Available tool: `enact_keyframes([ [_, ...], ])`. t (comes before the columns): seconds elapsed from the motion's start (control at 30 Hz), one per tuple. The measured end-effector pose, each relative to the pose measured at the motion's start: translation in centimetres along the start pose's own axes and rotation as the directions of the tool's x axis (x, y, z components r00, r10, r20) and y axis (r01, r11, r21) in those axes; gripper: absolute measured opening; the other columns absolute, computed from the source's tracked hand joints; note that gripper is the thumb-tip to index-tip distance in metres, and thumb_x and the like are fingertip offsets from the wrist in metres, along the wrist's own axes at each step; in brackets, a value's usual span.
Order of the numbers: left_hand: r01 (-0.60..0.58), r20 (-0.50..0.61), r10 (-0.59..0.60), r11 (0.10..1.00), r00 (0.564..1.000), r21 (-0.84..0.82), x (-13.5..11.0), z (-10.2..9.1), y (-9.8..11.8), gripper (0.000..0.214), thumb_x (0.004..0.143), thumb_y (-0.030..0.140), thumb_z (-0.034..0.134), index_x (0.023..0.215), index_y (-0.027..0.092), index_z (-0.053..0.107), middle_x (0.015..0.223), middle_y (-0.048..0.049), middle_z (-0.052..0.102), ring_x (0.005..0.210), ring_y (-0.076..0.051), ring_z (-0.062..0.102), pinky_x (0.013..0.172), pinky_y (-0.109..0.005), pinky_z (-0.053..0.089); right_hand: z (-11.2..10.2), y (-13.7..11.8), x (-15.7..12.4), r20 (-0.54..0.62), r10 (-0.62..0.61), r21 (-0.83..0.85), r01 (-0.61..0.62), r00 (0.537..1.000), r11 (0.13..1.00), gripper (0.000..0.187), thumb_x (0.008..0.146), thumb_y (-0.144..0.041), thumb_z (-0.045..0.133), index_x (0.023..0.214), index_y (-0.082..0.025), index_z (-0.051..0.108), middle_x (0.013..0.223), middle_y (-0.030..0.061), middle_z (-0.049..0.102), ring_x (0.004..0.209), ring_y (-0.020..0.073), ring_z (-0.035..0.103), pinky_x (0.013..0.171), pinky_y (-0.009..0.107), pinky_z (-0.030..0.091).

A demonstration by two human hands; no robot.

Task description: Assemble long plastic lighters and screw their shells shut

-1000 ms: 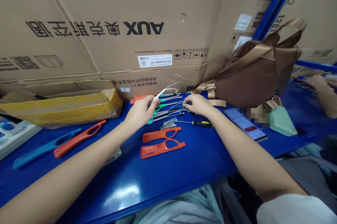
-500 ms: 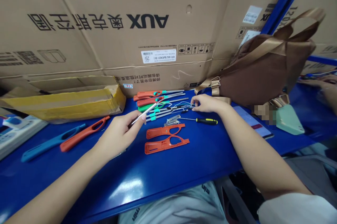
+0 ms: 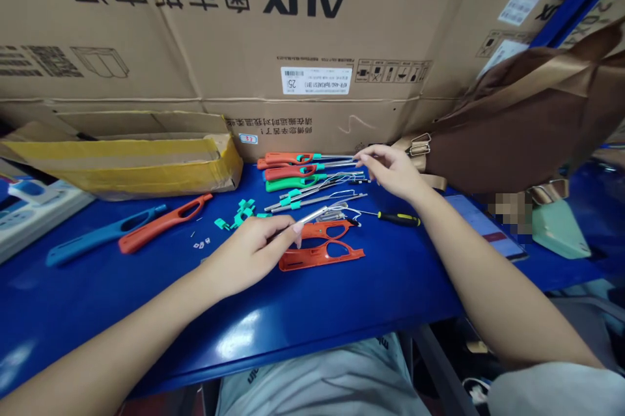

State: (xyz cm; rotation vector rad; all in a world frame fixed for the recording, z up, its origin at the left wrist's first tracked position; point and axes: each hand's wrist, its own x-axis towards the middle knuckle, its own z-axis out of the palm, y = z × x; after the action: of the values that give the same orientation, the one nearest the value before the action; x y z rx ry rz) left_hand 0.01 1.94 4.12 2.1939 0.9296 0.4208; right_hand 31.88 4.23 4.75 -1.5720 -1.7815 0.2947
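Pinched in my left hand [image 3: 263,247] is a slim metal tube [image 3: 315,214], angled up to the right, with white wire trailing from its end. Just below lie two orange lighter shell halves [image 3: 322,254], partly covered by that hand. My right hand [image 3: 388,170] is farther back, its fingertips closed at the tip of the metal barrel of an orange-red lighter [image 3: 286,159]. Near it are a red lighter [image 3: 288,172], a green lighter [image 3: 288,183] and several loose metal rods with wires [image 3: 312,201]. A yellow-and-black screwdriver [image 3: 398,219] lies below my right hand.
Small teal plastic pieces [image 3: 241,213] lie left of centre. Farther left are an orange shell [image 3: 166,224], a blue shell [image 3: 105,234] and a white power strip [image 3: 46,211]. Behind stand a yellow-taped carton [image 3: 127,168] and a large cardboard box [image 3: 209,38]. A brown bag [image 3: 517,123] and phone [image 3: 481,227] are at right.
My left hand has moved down and right with the metal tube, uncovering the teal pieces. My right hand has left the wires for the lighter barrel tips. The view has tilted down.
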Motion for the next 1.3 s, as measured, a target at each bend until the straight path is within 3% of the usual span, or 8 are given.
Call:
enact_keyframes([
  [0.07, -0.016, 0.010, 0.016, 1.000, 1.000, 0.005, -0.1, 0.1, 0.0, 0.048, 0.103, 0.054, 0.040, 0.083, 0.019, 0.065, 0.066, 0.0034, 0.056, 0.061, -0.013, 0.050, 0.060, -0.025, 0.037, -0.5, -1.4, -0.6, 0.127, -0.029, 0.174, 0.006, 0.991, 0.985, 0.042, 0.099, -0.048, 0.046, 0.105, -0.016, 0.072, 0.091, 0.0075, 0.074, 0.062, 0.0132, 0.058, 0.059, 0.028, 0.049],
  [0.23, -0.019, 0.016, 0.019, 0.999, 1.000, 0.026, 0.1, 0.6, 0.0, 0.047, 0.104, 0.053, 0.040, 0.077, 0.018, 0.057, 0.065, 0.0042, 0.049, 0.060, -0.011, 0.044, 0.057, -0.024, 0.034, -0.8, -3.9, -2.3, 0.526, -0.182, 0.309, 0.013, 0.831, 0.951, 0.032, 0.083, -0.048, 0.075, 0.094, -0.018, 0.076, 0.090, 0.0041, 0.076, 0.083, 0.0166, 0.070, 0.081, 0.030, 0.057],
  [0.43, -0.030, 0.063, 0.028, 0.999, 0.998, 0.026, 0.2, 1.0, -0.1, 0.042, 0.104, 0.049, 0.042, 0.086, 0.019, 0.064, 0.067, 0.0043, 0.053, 0.059, -0.011, 0.046, 0.056, -0.024, 0.034, -0.4, -4.3, -2.9, 0.637, -0.189, 0.291, -0.006, 0.748, 0.957, 0.027, 0.084, -0.038, 0.074, 0.101, -0.018, 0.075, 0.094, 0.0039, 0.077, 0.086, 0.0168, 0.072, 0.083, 0.030, 0.058],
  [0.53, -0.034, 0.086, 0.029, 0.998, 0.996, 0.053, 0.1, 1.3, -0.1, 0.038, 0.103, 0.048, 0.044, 0.091, 0.020, 0.066, 0.072, 0.0030, 0.061, 0.063, -0.012, 0.052, 0.059, -0.025, 0.036, -0.7, -4.5, -2.9, 0.711, -0.126, 0.220, -0.049, 0.692, 0.974, 0.022, 0.088, -0.035, 0.068, 0.099, -0.016, 0.073, 0.082, 0.0032, 0.075, 0.070, 0.0148, 0.070, 0.068, 0.026, 0.055],
  [0.83, -0.081, 0.131, 0.056, 0.978, 0.990, 0.194, 0.1, 2.1, 0.0, 0.022, 0.099, 0.036, 0.054, 0.102, 0.021, 0.069, 0.090, -0.0015, 0.074, 0.074, -0.016, 0.064, 0.066, -0.026, 0.043, -2.1, -4.3, -3.0, 0.898, 0.108, -0.092, -0.057, 0.426, 0.994, 0.008, 0.085, -0.022, 0.061, 0.085, -0.016, 0.067, 0.072, 0.0011, 0.071, 0.064, 0.0136, 0.066, 0.059, 0.022, 0.046],
  [1.07, -0.129, 0.121, 0.104, 0.965, 0.987, 0.229, -0.1, 1.8, 0.0, 0.018, 0.098, 0.033, 0.057, 0.101, 0.021, 0.070, 0.091, -0.0021, 0.074, 0.076, -0.017, 0.066, 0.067, -0.027, 0.046, -2.7, -3.3, -3.1, 0.848, 0.140, -0.152, -0.019, 0.512, 0.988, 0.012, 0.080, -0.028, 0.070, 0.085, -0.017, 0.071, 0.076, 0.0020, 0.074, 0.067, 0.0156, 0.067, 0.061, 0.024, 0.047],
  [1.2, -0.151, 0.093, 0.135, 0.967, 0.987, 0.203, 0.0, 2.0, -0.2, 0.016, 0.098, 0.030, 0.058, 0.103, 0.021, 0.071, 0.098, -0.0037, 0.075, 0.083, -0.018, 0.068, 0.072, -0.028, 0.049, -1.5, -4.4, -3.2, 0.765, -0.044, -0.051, 0.127, 0.643, 0.991, 0.020, 0.086, -0.037, 0.070, 0.086, -0.017, 0.073, 0.079, 0.0027, 0.071, 0.070, 0.0150, 0.063, 0.064, 0.025, 0.047],
  [1.3, -0.222, 0.031, 0.219, 0.965, 0.975, 0.140, 0.1, 2.3, -0.5, 0.017, 0.100, 0.029, 0.058, 0.107, 0.021, 0.072, 0.103, -0.0039, 0.075, 0.088, -0.018, 0.068, 0.075, -0.027, 0.050, 0.5, -5.6, -3.7, 0.673, -0.270, 0.128, 0.251, 0.688, 0.960, 0.022, 0.090, -0.037, 0.069, 0.096, -0.016, 0.074, 0.089, 0.0044, 0.070, 0.079, 0.0151, 0.063, 0.072, 0.025, 0.049],
])
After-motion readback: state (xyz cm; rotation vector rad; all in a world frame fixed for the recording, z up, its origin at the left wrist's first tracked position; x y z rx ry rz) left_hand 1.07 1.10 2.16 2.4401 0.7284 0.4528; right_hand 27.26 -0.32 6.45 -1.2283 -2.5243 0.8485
